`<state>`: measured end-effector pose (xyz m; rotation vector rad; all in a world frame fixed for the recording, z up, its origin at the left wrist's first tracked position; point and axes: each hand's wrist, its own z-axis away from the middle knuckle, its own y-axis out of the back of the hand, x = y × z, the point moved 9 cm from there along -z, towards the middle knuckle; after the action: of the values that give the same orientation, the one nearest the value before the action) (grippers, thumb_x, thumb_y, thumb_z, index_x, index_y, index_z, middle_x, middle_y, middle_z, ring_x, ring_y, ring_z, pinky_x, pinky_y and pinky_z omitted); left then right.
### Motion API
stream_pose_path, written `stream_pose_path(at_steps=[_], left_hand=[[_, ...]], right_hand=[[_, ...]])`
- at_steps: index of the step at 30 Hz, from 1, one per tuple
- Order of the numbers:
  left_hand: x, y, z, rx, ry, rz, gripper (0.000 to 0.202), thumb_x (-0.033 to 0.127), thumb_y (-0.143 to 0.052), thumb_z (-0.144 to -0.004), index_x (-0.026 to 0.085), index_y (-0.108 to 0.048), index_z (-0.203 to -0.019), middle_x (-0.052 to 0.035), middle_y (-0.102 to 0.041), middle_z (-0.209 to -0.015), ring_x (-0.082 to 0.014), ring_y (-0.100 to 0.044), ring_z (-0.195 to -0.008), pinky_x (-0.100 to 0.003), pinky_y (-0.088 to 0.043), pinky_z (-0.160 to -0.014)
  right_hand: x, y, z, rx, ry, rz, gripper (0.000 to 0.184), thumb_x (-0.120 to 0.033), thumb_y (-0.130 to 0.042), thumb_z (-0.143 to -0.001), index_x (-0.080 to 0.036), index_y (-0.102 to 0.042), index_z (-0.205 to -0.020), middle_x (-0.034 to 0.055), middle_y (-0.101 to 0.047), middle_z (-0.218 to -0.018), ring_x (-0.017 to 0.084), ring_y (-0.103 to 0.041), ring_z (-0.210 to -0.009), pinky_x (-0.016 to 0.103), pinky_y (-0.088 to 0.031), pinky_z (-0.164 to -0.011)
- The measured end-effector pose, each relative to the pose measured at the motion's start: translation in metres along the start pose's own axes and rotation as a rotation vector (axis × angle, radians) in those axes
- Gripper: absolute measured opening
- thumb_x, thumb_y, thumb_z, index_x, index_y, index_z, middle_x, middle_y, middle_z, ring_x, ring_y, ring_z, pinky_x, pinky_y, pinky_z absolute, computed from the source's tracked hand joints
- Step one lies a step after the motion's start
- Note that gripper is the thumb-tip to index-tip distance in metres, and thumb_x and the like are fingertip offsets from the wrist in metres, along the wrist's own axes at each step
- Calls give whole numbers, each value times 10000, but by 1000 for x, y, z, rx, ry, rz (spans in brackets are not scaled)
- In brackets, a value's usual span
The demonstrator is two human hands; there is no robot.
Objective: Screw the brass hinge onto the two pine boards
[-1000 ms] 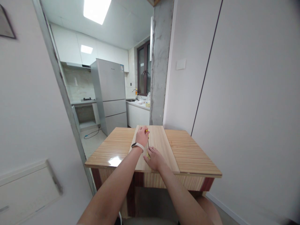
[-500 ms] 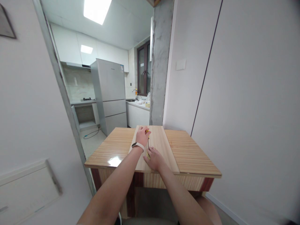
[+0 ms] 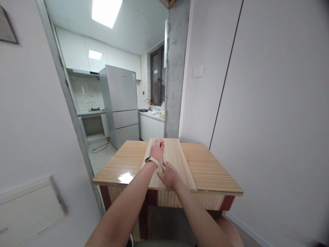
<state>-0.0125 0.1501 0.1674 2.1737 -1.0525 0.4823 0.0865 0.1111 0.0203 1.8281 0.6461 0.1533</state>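
Note:
A pale wooden board (image 3: 180,161) lies lengthwise across the middle of the table. Near its far end my left hand (image 3: 155,149), with a band on the wrist, is closed around the small yellow-and-dark case of a tape measure (image 3: 162,144). From there the thin blade runs toward me along the board. Closer to the near edge, my right hand (image 3: 170,175) rests on the board, thumb and fingers on either side of the yellow blade, holding it down. The fingers partly cover both the case and the blade.
The board sits on a striped wooden table (image 3: 205,168) with dark red corner legs. White walls (image 3: 269,103) stand to the right and left. Beyond the table are a grey pillar (image 3: 176,75), a fridge (image 3: 123,92) and a kitchen counter with a sink (image 3: 143,110).
My left hand has shifted very slightly at the tape measure's case. My right hand stays in place on the blade.

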Motion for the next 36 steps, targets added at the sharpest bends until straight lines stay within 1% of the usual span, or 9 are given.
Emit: stream_pose_path(at_steps=[7, 14, 16, 19, 22, 25, 27, 32, 36], left_hand=[[-1, -1, 0, -14, -11, 77, 81, 185, -726, -874, 209, -674, -931, -27, -628, -1032, -129, -641, -820, -285, -540, -814], [-2, 3, 1, 21, 32, 12, 83, 176, -735, -868, 218, -682, -917, -26, -601, -1014, -126, -619, -785, -291, -530, -824], [-2, 3, 1, 24, 39, -7, 88, 170, -732, -868, 221, -679, -916, -25, -598, -1006, -129, -616, -787, -291, -525, -825], [-1, 3, 0, 28, 30, -14, 98, 155, -724, -868, 222, -670, -914, -26, -601, -1002, -136, -617, -800, -292, -524, -827], [-1, 1, 0, 21, 24, -13, 117, 121, -690, -879, 223, -667, -930, -35, -616, -1019, -153, -636, -867, -305, -526, -854], [0, -1, -1, 12, -11, 30, 198, 77, -647, -888, 226, -671, -1016, -44, -641, -1057, -162, -649, -933, -316, -526, -886], [0, -3, 0, 4, -28, 66, 228, 74, -640, -892, 222, -672, -1062, -46, -655, -1060, -158, -656, -932, -316, -529, -887], [-4, -6, 2, -21, -16, 79, 179, 154, -724, -871, 220, -696, -1035, -30, -660, -1018, -142, -653, -841, -300, -530, -842], [-3, -2, 3, -15, 13, 17, 194, 200, -769, -851, 231, -701, -1030, -29, -639, -1016, -145, -646, -837, -302, -518, -845]], right_hand=[[0, 0, 0, -6, -7, -11, 708, -591, -408, -1003, -117, -493, -1521, 175, -438, -1582, 303, -342, -1486, 460, -237, -1217], [1, -1, 0, 11, -2, -4, 694, -596, -418, -1000, -138, -508, -1514, 169, -458, -1569, 300, -357, -1481, 463, -252, -1215], [1, -1, 0, 16, 0, -4, 690, -596, -423, -999, -143, -508, -1514, 171, -464, -1564, 302, -360, -1478, 471, -255, -1213], [1, 0, 1, 22, 7, -8, 715, -601, -417, -1000, -113, -499, -1517, 186, -463, -1561, 305, -359, -1476, 465, -252, -1216], [1, -1, 0, 17, 6, -6, 716, -603, -417, -998, -120, -494, -1521, 181, -463, -1562, 308, -363, -1473, 467, -250, -1215], [2, -2, 0, 10, -2, -2, 697, -603, -420, -997, -153, -494, -1525, 161, -464, -1567, 305, -360, -1477, 469, -242, -1216], [2, -2, 0, 4, -4, 0, 694, -603, -414, -999, -158, -495, -1525, 154, -462, -1570, 304, -357, -1481, 467, -240, -1216], [0, -1, -1, 4, 3, 7, 703, -597, -409, -1002, -123, -506, -1512, 177, -469, -1559, 302, -357, -1480, 461, -241, -1218], [0, 0, -1, 3, 4, 0, 687, -581, -419, -1003, -135, -497, -1520, 171, -469, -1560, 296, -349, -1483, 470, -237, -1221]])
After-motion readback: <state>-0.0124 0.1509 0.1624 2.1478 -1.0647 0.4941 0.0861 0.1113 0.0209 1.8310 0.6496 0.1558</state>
